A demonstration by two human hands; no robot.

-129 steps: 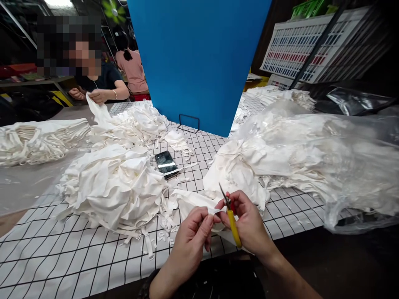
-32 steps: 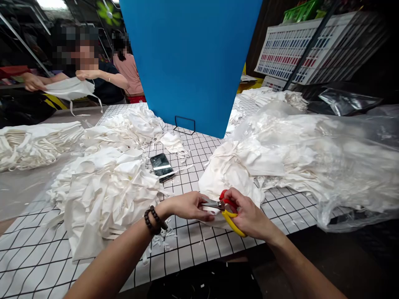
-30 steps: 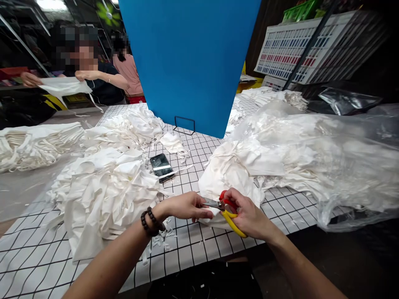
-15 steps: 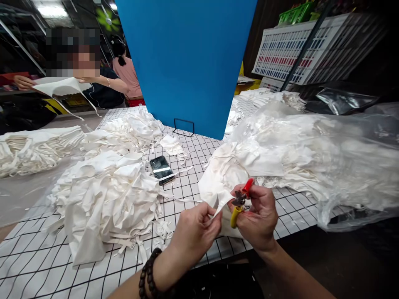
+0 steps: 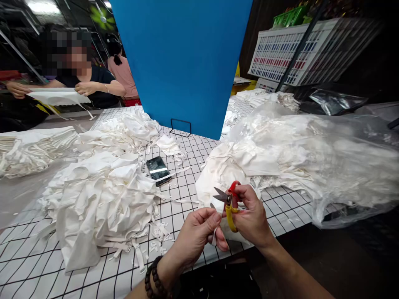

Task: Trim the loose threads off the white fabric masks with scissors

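Note:
My right hand (image 5: pixel 251 216) grips small scissors (image 5: pixel 229 201) with one red and one yellow handle; their blades are parted and point left. Just to the left, my left hand (image 5: pixel 201 232), with dark beads at its wrist, pinches a narrow white fabric strap (image 5: pixel 214 237) between its fingers. The blades sit above the left fingertips and no cloth shows between them. Behind both hands lies a bunched white fabric piece (image 5: pixel 218 176), partly hidden by them. Left of my hands a heap of white strapped fabric pieces (image 5: pixel 102 199) covers the checked table.
A phone (image 5: pixel 158 170) lies beside the heap, with small scraps (image 5: pixel 160 232) nearby. A clear plastic bag (image 5: pixel 336 162) full of white pieces fills the right side. A tall blue board (image 5: pixel 187 62) stands behind. At the far left a co-worker (image 5: pixel 102 87) holds white cloth.
The scissors have turned so their blades now point left and stand apart. My left hand has shifted its grip on the white cloth, drawing it lower. The co-worker has lowered their cloth.

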